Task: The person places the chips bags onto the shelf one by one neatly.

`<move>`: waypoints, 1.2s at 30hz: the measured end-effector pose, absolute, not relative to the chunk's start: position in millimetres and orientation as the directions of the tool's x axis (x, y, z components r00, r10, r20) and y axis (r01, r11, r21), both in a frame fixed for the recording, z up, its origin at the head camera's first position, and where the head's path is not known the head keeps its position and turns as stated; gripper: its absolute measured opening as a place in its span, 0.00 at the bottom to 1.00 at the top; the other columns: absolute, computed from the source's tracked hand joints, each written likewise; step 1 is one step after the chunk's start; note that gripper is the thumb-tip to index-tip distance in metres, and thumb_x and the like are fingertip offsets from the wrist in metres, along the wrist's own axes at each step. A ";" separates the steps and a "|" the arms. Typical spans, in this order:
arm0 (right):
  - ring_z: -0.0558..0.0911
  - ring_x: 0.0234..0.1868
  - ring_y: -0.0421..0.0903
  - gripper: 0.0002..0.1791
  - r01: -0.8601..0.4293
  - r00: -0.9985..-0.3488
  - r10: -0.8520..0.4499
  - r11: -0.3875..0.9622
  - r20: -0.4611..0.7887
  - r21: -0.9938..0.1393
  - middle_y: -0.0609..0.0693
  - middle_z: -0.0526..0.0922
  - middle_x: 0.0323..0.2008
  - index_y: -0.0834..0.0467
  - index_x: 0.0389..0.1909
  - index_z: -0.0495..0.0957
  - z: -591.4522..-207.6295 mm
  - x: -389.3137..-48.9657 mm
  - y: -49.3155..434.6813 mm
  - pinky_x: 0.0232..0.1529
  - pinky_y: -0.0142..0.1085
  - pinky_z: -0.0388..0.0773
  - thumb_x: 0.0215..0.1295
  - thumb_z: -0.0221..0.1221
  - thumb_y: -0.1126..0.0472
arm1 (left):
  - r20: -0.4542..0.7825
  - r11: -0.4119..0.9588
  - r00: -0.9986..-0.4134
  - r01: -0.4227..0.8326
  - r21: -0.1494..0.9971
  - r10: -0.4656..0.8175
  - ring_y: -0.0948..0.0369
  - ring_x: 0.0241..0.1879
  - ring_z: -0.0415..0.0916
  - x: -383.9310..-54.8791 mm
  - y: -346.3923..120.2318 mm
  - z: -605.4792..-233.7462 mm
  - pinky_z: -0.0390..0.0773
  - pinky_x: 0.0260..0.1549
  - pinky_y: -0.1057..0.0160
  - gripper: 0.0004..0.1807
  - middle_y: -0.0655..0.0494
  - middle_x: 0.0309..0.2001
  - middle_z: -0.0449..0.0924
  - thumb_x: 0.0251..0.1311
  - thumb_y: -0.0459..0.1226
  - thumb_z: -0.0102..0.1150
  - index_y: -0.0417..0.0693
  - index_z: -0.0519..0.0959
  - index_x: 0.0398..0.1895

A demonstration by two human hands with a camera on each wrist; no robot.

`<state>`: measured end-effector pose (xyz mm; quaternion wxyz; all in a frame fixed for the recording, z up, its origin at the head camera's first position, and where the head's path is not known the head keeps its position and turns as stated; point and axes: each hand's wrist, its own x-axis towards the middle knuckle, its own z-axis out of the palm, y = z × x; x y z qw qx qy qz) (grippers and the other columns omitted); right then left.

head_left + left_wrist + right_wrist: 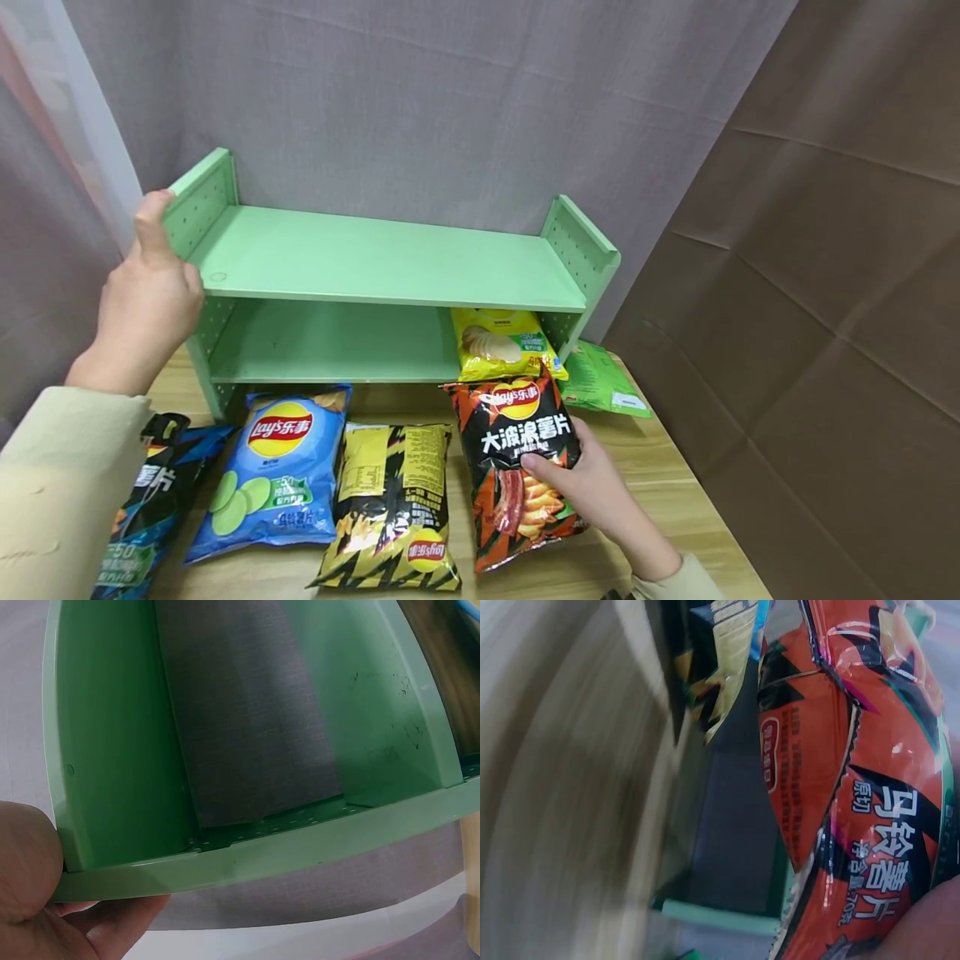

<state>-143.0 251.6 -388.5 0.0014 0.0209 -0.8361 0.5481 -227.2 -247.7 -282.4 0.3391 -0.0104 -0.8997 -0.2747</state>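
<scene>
With my right hand [588, 479] I grip a black and orange bag of chips [517, 508] by its right side, thumb across the front. The bag is tilted, its top edge overlapping the front of the lower shelf in the head view. In the right wrist view the bag's printed side [877, 847] fills the right half. My left hand [150, 304] grips the left side panel of a green two-level shelf [390, 258]; the left wrist view shows fingers [124, 919] under the panel's edge. A yellow bag of chips [498, 346] stands at the lower level's right end.
On the wooden table [660, 500], before the shelf, lie a blue bag [277, 467], a yellow and black bag [393, 500] and a dark blue-black bag [161, 492] partly behind my left sleeve. A green bag [600, 379] lies right of the shelf. Grey curtain [420, 108] hangs behind.
</scene>
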 end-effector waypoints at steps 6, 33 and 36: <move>0.82 0.42 0.50 0.40 -0.093 -0.996 -0.047 0.379 0.082 -0.921 0.56 0.79 0.48 0.52 0.62 0.65 -379.1 -151.9 226.5 0.41 0.41 0.80 0.49 0.73 0.52 | 0.615 0.849 -0.770 0.200 0.488 -0.172 0.47 0.11 0.58 -227.3 -248.2 -282.4 0.55 0.10 0.52 0.38 0.35 0.31 0.63 0.60 0.28 0.35 0.60 0.38 0.72; 0.68 0.62 0.56 0.62 -0.123 -0.987 0.022 0.536 0.159 -0.836 0.61 0.61 0.67 0.64 0.73 0.50 -339.7 -234.0 132.1 0.54 0.49 0.72 0.48 0.64 0.29 | 0.609 0.846 -0.770 0.184 0.500 -0.192 0.45 0.12 0.59 -226.2 -249.9 -281.3 0.56 0.10 0.50 0.39 0.34 0.30 0.63 0.59 0.29 0.35 0.61 0.39 0.72; 0.62 0.68 0.58 0.67 -0.098 -0.988 0.046 0.544 0.146 -0.833 0.64 0.54 0.71 0.65 0.75 0.45 -338.7 -240.5 126.8 0.59 0.52 0.68 0.46 0.64 0.28 | 0.612 0.846 -0.767 0.188 0.499 -0.191 0.44 0.12 0.60 -226.5 -249.7 -281.3 0.56 0.10 0.49 0.38 0.32 0.32 0.64 0.59 0.29 0.35 0.61 0.39 0.72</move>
